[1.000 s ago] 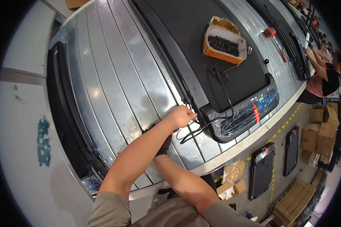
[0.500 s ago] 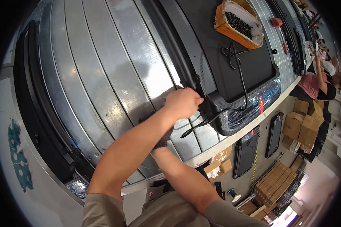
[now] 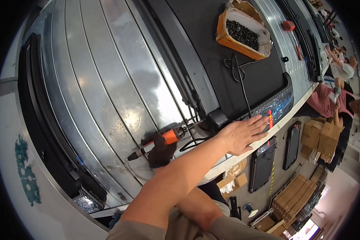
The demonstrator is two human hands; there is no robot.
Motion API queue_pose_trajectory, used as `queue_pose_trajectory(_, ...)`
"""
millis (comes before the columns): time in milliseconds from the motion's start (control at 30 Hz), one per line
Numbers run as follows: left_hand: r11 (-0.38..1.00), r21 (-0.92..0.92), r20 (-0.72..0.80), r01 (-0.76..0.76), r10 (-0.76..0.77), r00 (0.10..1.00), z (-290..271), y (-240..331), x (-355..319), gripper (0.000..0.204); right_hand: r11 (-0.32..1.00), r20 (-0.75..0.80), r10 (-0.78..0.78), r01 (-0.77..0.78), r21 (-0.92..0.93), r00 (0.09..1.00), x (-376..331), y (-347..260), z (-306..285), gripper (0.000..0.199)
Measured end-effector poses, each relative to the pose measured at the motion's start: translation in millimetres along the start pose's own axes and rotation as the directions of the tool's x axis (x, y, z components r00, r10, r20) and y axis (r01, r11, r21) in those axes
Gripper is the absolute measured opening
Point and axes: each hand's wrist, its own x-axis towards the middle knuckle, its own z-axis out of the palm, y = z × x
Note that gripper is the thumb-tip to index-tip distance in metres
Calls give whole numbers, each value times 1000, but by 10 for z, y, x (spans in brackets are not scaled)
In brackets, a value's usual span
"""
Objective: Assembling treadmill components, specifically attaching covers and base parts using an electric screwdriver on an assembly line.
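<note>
My bare left hand (image 3: 244, 134) lies with fingers stretched out on the plastic-wrapped end (image 3: 282, 102) of a black, flat, treadmill-like machine (image 3: 212, 44). The left forearm crosses over the right one. In a dark glove, my right hand (image 3: 160, 150) is wrapped around an orange and pale electric screwdriver (image 3: 172, 137). Its thin bit points right, at the machine's black corner piece (image 3: 216, 119). Whether the bit touches a screw there is too small to tell. A black cable (image 3: 240, 76) runs over the machine and passes under my left hand.
An orange box (image 3: 236, 49) of small black screws stands on the machine. Beyond it are a red-headed tool (image 3: 288, 26) and metal slats. Another long black frame (image 3: 36, 92) lies at left. Cartons (image 3: 294, 192) and black machines (image 3: 262, 166) stand on the floor at right, near co-workers.
My left hand has left the machine's corner, moved right and opened flat on the wrapped end. The screwdriver in my right hand, hidden before, now shows with its bit toward the corner.
</note>
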Motion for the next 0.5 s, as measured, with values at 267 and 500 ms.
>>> queue_pose_trajectory(267, 995, 84, 45, 51, -55, 997, -124, -82, -287, 73, 976, 79, -77, 91, -200, 994, -567, -2, 272, 33)
queue_pose_trajectory(500, 844, -525, -90, 112, -185, 979, -152, -384, -393, 55, 873, 25, -339, 324, -365, 940, 468, 66, 645, 32)
